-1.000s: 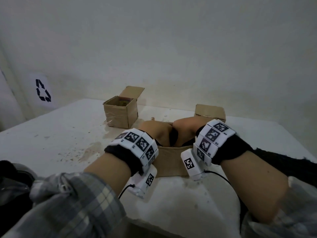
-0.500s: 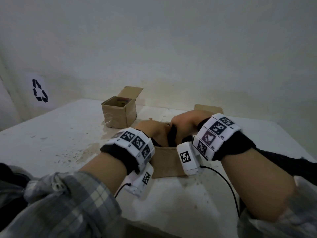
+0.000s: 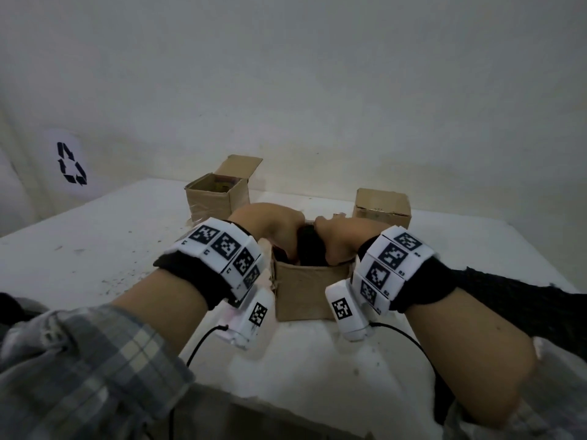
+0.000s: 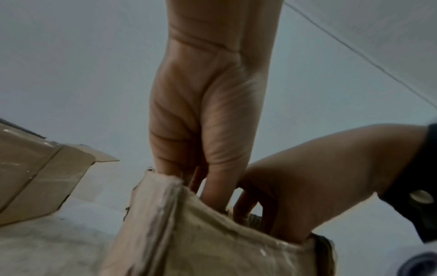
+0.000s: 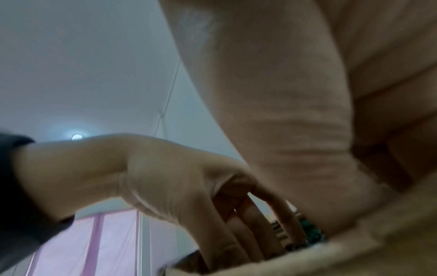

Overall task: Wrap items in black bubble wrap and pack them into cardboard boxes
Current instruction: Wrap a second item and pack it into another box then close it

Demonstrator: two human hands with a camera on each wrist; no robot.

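Note:
A small open cardboard box (image 3: 301,292) stands near the table's front edge. A black bubble-wrap bundle (image 3: 309,247) sticks up out of it between my hands. My left hand (image 3: 276,230) reaches into the box from the left, its fingers (image 5: 238,229) straight and pointing down. My right hand (image 3: 341,239) reaches in from the right; in the left wrist view its fingers (image 4: 246,203) also point down past the box wall (image 4: 212,242). The wall hides all fingertips. A bit of green item (image 5: 311,230) shows inside.
An open cardboard box (image 3: 211,201) with something inside stands behind at the left. A closed box (image 3: 381,206) stands behind at the right. Black bubble wrap (image 3: 514,300) lies under my right forearm. Wrist cables (image 3: 203,344) trail over the white table (image 3: 95,249).
My right hand rose a little half a second ago and has come back down beside the left. Both hands stay in the near box with the black bundle between them.

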